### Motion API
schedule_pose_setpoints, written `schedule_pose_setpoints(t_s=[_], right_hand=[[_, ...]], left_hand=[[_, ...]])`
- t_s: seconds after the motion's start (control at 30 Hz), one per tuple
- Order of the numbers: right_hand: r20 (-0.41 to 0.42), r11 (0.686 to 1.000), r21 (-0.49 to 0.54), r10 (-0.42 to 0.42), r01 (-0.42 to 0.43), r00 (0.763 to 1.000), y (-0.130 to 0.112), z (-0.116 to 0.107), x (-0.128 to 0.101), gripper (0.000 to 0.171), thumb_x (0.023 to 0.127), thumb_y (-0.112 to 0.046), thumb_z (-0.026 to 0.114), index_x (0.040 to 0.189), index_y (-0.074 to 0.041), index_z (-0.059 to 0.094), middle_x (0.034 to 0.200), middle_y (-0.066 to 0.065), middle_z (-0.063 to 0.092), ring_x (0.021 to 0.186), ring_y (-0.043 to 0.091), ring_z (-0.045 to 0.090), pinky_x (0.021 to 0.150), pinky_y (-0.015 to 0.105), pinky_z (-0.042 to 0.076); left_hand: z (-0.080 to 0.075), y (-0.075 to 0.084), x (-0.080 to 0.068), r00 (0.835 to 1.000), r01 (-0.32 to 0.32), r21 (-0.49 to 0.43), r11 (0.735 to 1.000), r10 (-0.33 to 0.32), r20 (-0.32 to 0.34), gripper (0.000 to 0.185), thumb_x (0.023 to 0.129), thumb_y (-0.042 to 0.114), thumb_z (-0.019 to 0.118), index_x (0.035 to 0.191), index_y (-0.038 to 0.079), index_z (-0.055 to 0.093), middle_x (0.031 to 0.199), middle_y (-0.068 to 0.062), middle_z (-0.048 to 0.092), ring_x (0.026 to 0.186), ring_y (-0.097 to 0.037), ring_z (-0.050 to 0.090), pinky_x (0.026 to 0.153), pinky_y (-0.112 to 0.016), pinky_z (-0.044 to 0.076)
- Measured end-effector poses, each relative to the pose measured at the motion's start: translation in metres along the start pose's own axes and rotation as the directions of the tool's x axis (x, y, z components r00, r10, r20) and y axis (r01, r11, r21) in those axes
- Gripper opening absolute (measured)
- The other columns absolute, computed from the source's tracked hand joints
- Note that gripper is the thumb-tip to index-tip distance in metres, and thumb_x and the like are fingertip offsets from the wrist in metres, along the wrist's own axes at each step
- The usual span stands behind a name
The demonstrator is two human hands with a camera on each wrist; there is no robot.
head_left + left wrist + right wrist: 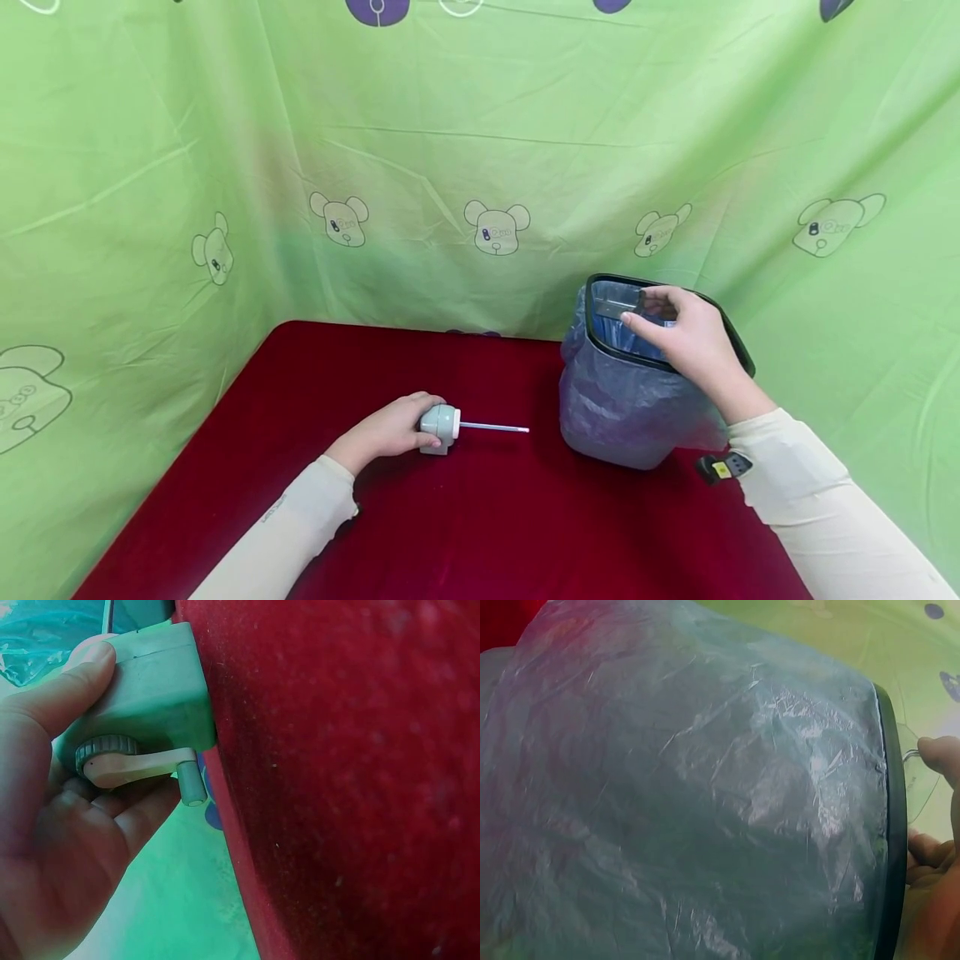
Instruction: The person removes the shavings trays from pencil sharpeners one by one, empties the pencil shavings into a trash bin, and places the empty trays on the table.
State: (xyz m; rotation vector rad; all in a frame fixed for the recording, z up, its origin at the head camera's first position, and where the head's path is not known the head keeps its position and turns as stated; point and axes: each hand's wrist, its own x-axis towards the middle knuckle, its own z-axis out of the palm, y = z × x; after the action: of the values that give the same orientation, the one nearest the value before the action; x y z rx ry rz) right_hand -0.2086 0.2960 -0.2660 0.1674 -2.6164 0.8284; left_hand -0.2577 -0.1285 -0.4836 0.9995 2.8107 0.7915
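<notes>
My left hand [386,427] grips a pale green hand-crank pencil sharpener [441,429] on the red cloth, thumb on the near side and fingers over the top. A pencil [493,427] sticks out of its front, pointing right. In the left wrist view the crank [142,766] with its grey knob shows beside the palm. At the right, my right hand [688,332] pinches a small clear plastic drawer [617,305] over the mouth of a lined trash bin [622,408]. The right wrist view shows the clear plastic [917,776] just past the bin's black rim.
A bluish translucent bag [705,765] lines the bin and hangs down outside its black rim [637,360]. The bin stands at the table's right back. Red cloth [510,525] covers the table. Green curtains [420,167] with bear faces enclose the back and sides.
</notes>
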Motion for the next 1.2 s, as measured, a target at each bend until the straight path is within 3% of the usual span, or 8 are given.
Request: schedule_pose_setpoints(t_s=[0.53,1.2], right_hand=[[0.050,0.999,0.047,-0.015,0.013,0.999,-0.013,0.010,0.002,0.070,0.090,-0.057,0.072,0.139,-0.008,0.059,0.130,0.015,0.066,0.121,0.035,0.062,0.100,0.054,0.048],[0.048,0.995,0.079,-0.063,0.059,0.997,-0.027,0.025,0.005,0.065,0.090,-0.051,0.075,0.136,-0.007,0.061,0.128,0.013,0.067,0.120,0.034,0.062,0.102,0.053,0.047]], left_hand=[[0.000,0.000,0.000,1.000,-0.001,0.000,1.000,0.001,0.000,0.063,0.088,0.032,0.082,0.141,0.011,0.056,0.127,-0.001,0.061,0.107,-0.014,0.059,0.096,-0.038,0.051],[0.001,0.001,0.000,1.000,0.004,0.013,1.000,-0.004,-0.001,0.063,0.088,0.033,0.083,0.141,0.011,0.056,0.126,-0.001,0.062,0.106,-0.014,0.059,0.096,-0.038,0.051]])
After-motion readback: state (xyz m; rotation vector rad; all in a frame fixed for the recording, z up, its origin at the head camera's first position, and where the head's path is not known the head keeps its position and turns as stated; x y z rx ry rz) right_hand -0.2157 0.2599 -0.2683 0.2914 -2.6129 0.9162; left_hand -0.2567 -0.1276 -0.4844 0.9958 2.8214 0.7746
